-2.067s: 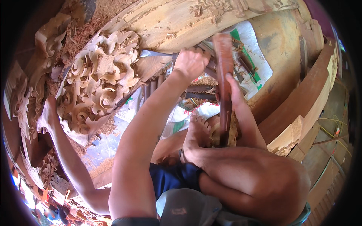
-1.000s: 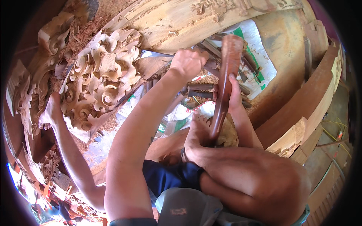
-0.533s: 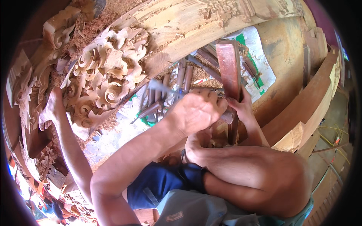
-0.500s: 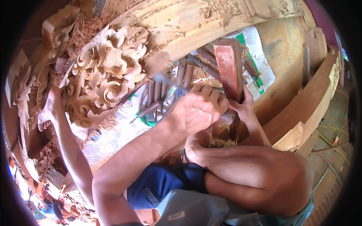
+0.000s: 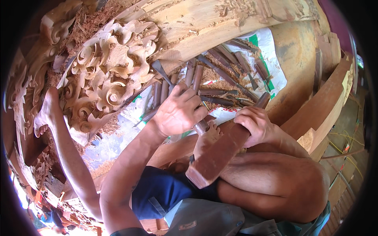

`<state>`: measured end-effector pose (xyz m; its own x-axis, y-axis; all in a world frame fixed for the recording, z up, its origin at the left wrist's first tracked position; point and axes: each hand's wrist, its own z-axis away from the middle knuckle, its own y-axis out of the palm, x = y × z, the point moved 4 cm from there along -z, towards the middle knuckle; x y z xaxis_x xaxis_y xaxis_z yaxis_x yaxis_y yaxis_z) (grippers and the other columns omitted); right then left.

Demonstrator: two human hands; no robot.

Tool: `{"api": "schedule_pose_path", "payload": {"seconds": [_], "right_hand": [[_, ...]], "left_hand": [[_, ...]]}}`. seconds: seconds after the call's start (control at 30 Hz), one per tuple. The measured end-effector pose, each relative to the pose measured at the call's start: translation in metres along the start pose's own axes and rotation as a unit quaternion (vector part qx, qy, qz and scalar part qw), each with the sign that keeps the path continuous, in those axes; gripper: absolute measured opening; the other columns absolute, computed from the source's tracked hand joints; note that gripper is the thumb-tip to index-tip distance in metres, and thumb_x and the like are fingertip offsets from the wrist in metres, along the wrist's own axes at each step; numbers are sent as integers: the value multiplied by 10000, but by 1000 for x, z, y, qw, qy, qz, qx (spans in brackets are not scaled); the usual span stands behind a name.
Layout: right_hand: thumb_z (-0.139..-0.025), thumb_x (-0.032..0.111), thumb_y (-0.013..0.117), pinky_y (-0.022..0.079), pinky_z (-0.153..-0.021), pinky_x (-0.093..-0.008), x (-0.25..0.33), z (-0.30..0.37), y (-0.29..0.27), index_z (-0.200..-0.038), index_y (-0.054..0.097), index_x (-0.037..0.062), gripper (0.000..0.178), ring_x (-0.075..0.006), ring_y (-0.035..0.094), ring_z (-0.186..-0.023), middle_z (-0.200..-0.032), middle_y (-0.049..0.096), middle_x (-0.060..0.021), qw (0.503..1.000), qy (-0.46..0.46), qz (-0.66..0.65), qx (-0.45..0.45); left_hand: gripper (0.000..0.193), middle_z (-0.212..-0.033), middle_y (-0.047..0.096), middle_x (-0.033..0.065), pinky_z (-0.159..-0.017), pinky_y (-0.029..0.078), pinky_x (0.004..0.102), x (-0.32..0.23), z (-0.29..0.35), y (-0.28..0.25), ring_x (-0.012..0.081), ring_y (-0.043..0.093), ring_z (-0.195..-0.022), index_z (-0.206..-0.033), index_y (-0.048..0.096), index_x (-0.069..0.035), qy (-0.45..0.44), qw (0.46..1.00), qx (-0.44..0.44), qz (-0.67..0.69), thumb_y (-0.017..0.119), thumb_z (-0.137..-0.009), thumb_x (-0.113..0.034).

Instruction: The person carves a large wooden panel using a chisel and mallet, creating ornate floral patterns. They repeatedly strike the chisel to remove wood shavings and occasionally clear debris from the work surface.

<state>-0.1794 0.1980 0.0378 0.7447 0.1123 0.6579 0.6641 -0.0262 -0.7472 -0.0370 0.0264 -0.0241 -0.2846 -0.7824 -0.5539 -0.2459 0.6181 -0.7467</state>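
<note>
Now the wooden mallet [image 5: 218, 156] has swung over: half a second ago its thick end stood up above the right hand, and it now slopes down toward the person's lap. The left grip [image 5: 179, 111] has shifted leftward, so the two hands, nearly meeting before, are well apart. The chisel [image 5: 162, 71], its blade blurred then, shows sharply.

The left grip is clenched around the chisel, whose long axis runs from upper left to lower right. Its blade points up and left, at the right-hand edge of the scroll-carved wooden panel [image 5: 114, 67]; whether steel meets wood cannot be told. The butt of its handle juts out below the fingers, toward the mallet, with the person's bare foot [image 5: 208, 138] showing between the two.

The right grip [image 5: 255, 125] is wrapped around the mallet. Its long axis slants the other way, the narrow handle end up and right, the blocky end down and left.

Beyond the hands, loose chisels [image 5: 226, 76] with dark handles lie among shavings on a white sack [image 5: 278, 67] with green bands and scraps of red print. A small pale label [image 5: 187, 225] sits on the grey cloth [image 5: 214, 216] at the lap, its marks too small to make out.
</note>
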Motion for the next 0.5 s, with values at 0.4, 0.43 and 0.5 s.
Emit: {"api": "schedule_pose_path", "payload": {"seconds": [0.4,0.43,0.5], "right_hand": [[-644,335,867,549,-641,-400,5,-7,-3,-962,591,-15,548,-306,640,-716,-862,619,-137,996,-57,12,65],[-639,333,867,549,-641,-399,5,-7,-3,-959,591,-16,548,-306,638,-714,-861,618,-137,996,-59,14,67],[-629,328,868,548,-639,-397,6,-7,-2,-953,592,-17,547,-305,636,-713,-861,615,-138,995,-65,13,69]], "left_hand": [[266,-847,653,45,-879,480,410,2,3,2,222,623,-840,-879,670,-63,22,999,19,19,703,-636,-166],[266,-852,656,45,-879,481,406,2,1,2,219,622,-840,-875,669,-62,21,999,38,20,707,-633,-169],[249,-827,647,45,-852,476,399,4,2,0,216,617,-791,-870,674,-50,30,999,-2,22,726,-658,-170]]}}
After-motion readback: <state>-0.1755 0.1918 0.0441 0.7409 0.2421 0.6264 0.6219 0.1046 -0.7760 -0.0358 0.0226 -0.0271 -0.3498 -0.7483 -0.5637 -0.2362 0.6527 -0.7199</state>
